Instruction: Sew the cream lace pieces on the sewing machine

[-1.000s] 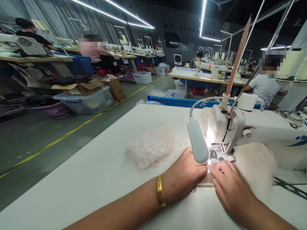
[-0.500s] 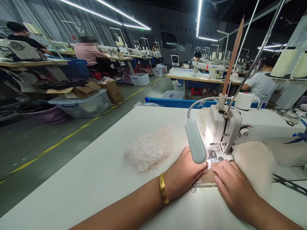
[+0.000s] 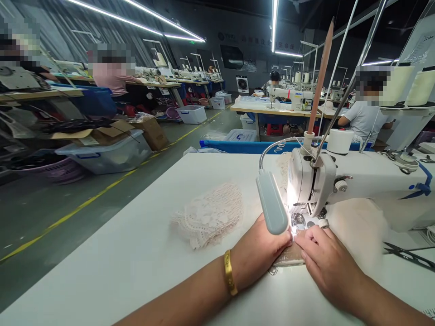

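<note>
A white sewing machine (image 3: pixel 312 181) stands at the right, its needle area brightly lit. My left hand (image 3: pixel 261 251), with a gold bracelet on the wrist, is closed just in front of the presser foot, partly behind a grey-green lamp head (image 3: pixel 272 201). Beside it, my right hand (image 3: pixel 322 260) has its fingers bent together near the needle. A small white piece lies between the fingertips, too small to make out. Below them is a brown, shiny plate (image 3: pixel 288 256). Folded cream lace (image 3: pixel 212 215) rests on the white table (image 3: pixel 163 271), left of my hands.
Black scissors (image 3: pixel 409 257) lie at the right edge. Sheer cream fabric (image 3: pixel 356 231) sits under the machine arm. A wooden stick (image 3: pixel 321 77) and thread cones (image 3: pixel 396 86) rise behind. Other people sit at machines farther back. Plastic bins (image 3: pixel 108 151) stand on the floor at left.
The whole view has shifted slightly, with most things a little farther left. My right fingertips have moved slightly closer to my left hand. Both hands remain at the needle area.
</note>
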A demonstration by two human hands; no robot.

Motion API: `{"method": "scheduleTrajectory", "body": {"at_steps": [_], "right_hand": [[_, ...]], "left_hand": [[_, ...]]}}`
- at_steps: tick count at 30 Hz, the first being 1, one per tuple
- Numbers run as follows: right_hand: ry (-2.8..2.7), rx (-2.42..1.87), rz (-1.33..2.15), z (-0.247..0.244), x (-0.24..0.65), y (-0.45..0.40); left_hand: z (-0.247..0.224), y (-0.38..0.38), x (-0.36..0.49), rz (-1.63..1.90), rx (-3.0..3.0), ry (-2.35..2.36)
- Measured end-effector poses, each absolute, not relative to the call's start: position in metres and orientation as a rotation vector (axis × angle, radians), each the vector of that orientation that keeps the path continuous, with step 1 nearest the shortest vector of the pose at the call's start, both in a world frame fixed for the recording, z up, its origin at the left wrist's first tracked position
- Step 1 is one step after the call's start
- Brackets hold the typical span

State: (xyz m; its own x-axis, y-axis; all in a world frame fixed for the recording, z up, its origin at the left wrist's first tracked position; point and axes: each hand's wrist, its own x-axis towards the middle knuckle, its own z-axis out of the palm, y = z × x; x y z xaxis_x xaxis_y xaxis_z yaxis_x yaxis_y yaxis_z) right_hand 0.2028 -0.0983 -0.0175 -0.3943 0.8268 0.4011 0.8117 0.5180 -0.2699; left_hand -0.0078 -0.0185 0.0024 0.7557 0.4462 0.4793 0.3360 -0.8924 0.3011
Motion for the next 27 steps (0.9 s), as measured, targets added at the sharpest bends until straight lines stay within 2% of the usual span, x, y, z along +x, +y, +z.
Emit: {"method": "scheduleTrajectory", "body": {"at_steps": [27], "right_hand": [[-2.175,-1.39,-0.091,-0.009,0.21,-0.089]], "left_hand": [[-0.007,-0.001,-0.004,0.918,2.826,0.727]]}}
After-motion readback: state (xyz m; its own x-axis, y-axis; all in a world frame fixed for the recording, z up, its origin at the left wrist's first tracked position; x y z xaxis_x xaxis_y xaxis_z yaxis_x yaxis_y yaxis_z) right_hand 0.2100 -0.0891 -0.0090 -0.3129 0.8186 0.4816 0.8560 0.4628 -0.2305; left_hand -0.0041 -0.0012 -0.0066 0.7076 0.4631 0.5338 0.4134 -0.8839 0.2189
